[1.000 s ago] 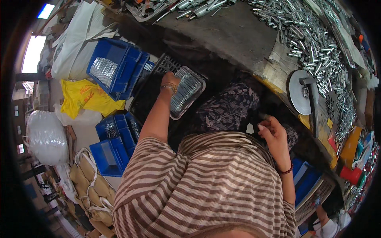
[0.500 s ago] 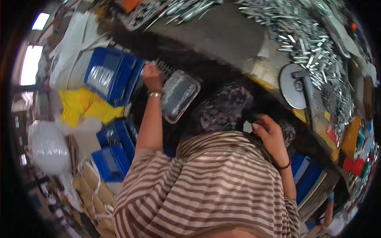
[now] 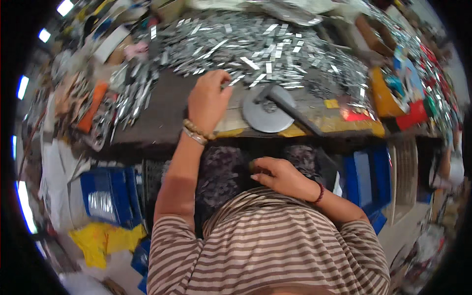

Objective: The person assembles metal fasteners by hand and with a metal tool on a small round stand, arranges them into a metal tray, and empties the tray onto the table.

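Workbench [image 3: 162, 115] w/ big heap of metal strips [image 3: 265, 44], long axes pointing every way. Round grey press tool [image 3: 269, 112] near edge, its handle running down-right. Left hand [image 3: 209, 101] curled, fingertips on strips at heap's edge. Right hand [image 3: 282, 177] loosely closed in lap; contents can't tell.

Left hand [image 3: 209, 101] fingertips hidden; metal pieces [image 3: 265, 44] motion-blurred.

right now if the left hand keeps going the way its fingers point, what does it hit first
The left hand rests on the bench edge, fingers pointing up and a little right. Straight on, it would likely meet the heap of small silver metal strips first; the nearest ones lie just past its fingertips. Depth is hard to judge.
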### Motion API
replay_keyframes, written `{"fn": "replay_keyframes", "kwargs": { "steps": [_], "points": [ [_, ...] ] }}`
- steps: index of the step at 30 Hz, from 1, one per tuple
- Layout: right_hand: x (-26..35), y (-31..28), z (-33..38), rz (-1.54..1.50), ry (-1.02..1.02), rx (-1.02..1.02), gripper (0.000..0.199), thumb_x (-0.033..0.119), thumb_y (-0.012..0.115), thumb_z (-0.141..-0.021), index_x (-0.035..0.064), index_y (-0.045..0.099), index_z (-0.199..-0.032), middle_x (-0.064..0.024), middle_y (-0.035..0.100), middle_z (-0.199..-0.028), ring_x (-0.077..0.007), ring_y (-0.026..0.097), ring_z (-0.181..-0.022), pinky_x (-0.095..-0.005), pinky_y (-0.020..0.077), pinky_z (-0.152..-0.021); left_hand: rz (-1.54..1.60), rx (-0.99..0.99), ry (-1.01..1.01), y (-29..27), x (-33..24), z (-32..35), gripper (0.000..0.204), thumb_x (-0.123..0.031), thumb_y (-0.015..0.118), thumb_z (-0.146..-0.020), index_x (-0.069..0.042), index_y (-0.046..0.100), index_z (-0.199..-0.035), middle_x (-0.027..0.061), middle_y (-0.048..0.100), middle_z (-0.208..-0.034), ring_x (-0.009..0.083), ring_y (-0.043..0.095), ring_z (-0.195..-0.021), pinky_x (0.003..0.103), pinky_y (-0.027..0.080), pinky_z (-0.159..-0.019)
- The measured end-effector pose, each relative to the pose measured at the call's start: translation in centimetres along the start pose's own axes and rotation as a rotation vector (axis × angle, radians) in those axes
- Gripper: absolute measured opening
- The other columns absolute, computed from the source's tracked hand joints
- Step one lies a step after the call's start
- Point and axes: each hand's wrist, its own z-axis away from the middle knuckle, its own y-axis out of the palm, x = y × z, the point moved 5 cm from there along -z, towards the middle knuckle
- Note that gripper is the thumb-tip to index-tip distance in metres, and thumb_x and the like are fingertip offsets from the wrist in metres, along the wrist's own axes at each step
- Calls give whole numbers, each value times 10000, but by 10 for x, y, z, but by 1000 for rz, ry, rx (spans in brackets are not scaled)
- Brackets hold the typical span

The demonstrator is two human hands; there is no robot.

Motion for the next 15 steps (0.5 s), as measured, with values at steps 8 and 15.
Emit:
{"fn": "replay_keyframes", "kwargs": {
  "steps": [8, 15],
  "points": [
    [23, -85, 46, 388, -176, -435, 212, 203, 741, -907, 78, 697, -1073, -132, 692, -956, -354, 687, -887, -449, 556, -762, -23, 142, -10, 22, 7, -6, 202, -41, 725, -881, -47, 657, -1072, 106, 699, -959, 271, 679, -854, 388, 534, -774],
    [-19, -229, 73, 1131, 24, -955, 36, 103, 697, -827, 99, 692, -863, -94, 638, -898, -312, 682, -874, -441, 563, -719, 378, 209, -230, 3, -4, 9, 220, -11, 739, -898, -23, 668, -1105, -11, 637, -925, 59, 539, -784, 228, 473, -710]
  ]
}}
